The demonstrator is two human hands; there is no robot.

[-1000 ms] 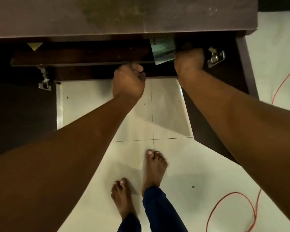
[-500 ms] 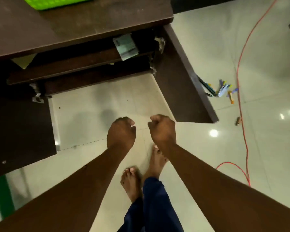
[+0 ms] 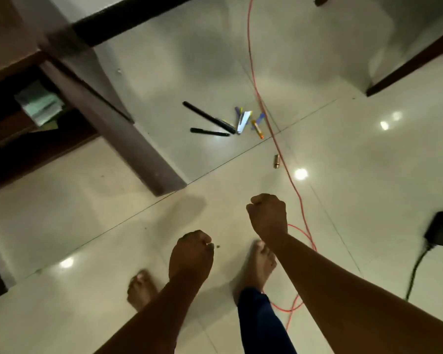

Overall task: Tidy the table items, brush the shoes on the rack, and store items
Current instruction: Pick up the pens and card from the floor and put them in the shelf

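Several pens and markers (image 3: 210,121) lie scattered on the pale tiled floor, with coloured ones (image 3: 256,127) beside them and a small brass-coloured cylinder (image 3: 276,161) a little nearer. My left hand (image 3: 191,254) and my right hand (image 3: 267,215) hang over the floor in front of me, both curled into fists with nothing in them. The dark wooden table (image 3: 108,118) stands at the left, and a greenish paper packet (image 3: 39,104) sits on its shelf under the top.
A red cable (image 3: 271,129) runs across the floor past the pens and loops by my feet. A black power adapter (image 3: 440,232) with its cord lies at the right. Dark furniture edges (image 3: 409,65) stand at the far right.
My hands left the table shelf and pulled back toward me. The view swung right, away from the table, so the pens on the floor now sit mid-frame.
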